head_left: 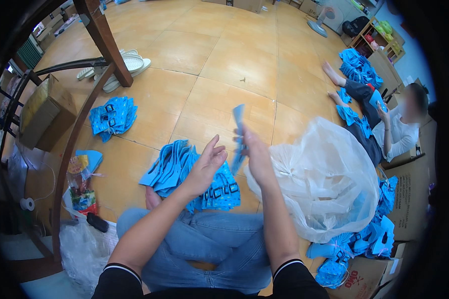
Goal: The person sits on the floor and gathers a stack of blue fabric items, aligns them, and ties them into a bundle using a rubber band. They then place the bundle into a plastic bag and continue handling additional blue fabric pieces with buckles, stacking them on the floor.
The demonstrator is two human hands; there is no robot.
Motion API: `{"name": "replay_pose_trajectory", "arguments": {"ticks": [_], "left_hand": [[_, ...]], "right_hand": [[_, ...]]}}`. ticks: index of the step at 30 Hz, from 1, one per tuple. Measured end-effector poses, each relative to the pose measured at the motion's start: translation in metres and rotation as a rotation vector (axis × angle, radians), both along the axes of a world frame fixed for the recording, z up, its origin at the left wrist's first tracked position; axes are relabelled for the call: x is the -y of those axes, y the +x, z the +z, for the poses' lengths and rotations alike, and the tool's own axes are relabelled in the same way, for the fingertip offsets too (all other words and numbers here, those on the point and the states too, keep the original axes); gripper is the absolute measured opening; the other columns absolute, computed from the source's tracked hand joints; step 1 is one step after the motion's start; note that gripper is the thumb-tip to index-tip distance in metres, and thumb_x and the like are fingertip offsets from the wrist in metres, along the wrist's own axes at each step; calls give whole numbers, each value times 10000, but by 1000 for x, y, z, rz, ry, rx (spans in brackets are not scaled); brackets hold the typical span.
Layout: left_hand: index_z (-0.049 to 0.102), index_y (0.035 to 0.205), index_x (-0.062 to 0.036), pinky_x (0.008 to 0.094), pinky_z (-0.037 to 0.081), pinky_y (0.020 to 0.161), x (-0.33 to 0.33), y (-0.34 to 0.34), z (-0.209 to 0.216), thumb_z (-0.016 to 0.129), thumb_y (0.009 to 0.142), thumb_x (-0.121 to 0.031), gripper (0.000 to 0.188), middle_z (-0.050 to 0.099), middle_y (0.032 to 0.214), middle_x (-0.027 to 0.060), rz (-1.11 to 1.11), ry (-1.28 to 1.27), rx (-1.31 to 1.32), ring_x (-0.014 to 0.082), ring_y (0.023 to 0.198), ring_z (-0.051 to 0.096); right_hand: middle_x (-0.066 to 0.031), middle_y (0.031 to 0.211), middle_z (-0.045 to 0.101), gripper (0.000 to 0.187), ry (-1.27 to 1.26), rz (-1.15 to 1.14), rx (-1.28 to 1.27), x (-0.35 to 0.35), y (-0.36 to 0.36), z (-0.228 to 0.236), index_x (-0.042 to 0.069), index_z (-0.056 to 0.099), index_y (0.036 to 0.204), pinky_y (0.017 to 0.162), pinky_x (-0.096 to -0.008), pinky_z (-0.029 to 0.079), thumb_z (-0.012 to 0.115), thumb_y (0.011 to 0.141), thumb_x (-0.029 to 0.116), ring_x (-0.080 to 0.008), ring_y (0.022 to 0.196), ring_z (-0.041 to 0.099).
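Observation:
In front of my crossed legs, my right hand (257, 154) grips a thin flat blue piece (238, 117), held upright and blurred by motion. To its left, my left hand (209, 167) has its fingers stretched out and holds nothing. Under and beside my left forearm, a stack of blue flat pieces (167, 167) lies fanned out on the floor. Next to it, close to my knees, is a second bunch of blue pieces (222, 192) with black buckle-like shapes on them. I cannot make out the material of these pieces.
A large translucent plastic bag (329, 184) lies at my right, with more blue bundles (371, 234) beyond it. Another blue pile (113, 117) sits at the left near a wooden post (102, 40). A seated person (396, 129) is at the right among blue piles.

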State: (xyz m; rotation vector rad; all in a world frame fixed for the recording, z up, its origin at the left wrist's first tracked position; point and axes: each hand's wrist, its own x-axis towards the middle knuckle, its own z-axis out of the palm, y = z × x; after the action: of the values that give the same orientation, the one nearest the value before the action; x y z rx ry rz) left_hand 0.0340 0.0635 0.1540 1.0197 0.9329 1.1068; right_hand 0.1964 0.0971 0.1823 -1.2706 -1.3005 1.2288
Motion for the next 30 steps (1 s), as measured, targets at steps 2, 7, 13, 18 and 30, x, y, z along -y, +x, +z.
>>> {"name": "replay_pose_trajectory", "arguments": {"ticks": [2,7,13,18,30], "left_hand": [[383,1369,-17,333,406,994,-7,-2,3,497,982,-324,507,534,1262,143,-13,-52,134,217,1154,527],[474,1282,-47,371,483,921,-17,-16,-3,465,996,-215,332,555,1237,126,160,-496,260,209,1105,572],[511,1217,-43,314,534,738,-40,-23,10,495,977,-173,273,647,1031,123,139,-225,285,172,827,642],[560,1169,-25,232,490,566,-48,-44,12,547,959,-204,277,685,882,89,-250,-175,-132,99,629,607],[560,1133,-34,230,482,728,-48,-31,8,646,901,-120,262,646,937,17,211,-48,46,73,835,602]], "right_hand": [[-108,1286,555,447,96,236,62,9,-11,-7,18,511,1322,852,-326,468,424,998,313,-187,1107,539],[-124,1154,607,334,148,40,8,16,-2,-29,-33,571,1220,887,-326,479,562,933,138,-201,1065,573],[-116,1128,599,342,11,-278,-127,-14,2,-43,-4,566,1220,822,-306,494,595,933,180,-156,1002,579],[-79,1118,598,407,-278,88,-225,-20,24,-34,6,488,1293,778,-274,499,585,943,191,-133,954,598],[-32,947,639,298,-26,-167,-268,-21,26,-42,5,553,1123,689,-203,480,644,914,198,-64,793,587]]}}
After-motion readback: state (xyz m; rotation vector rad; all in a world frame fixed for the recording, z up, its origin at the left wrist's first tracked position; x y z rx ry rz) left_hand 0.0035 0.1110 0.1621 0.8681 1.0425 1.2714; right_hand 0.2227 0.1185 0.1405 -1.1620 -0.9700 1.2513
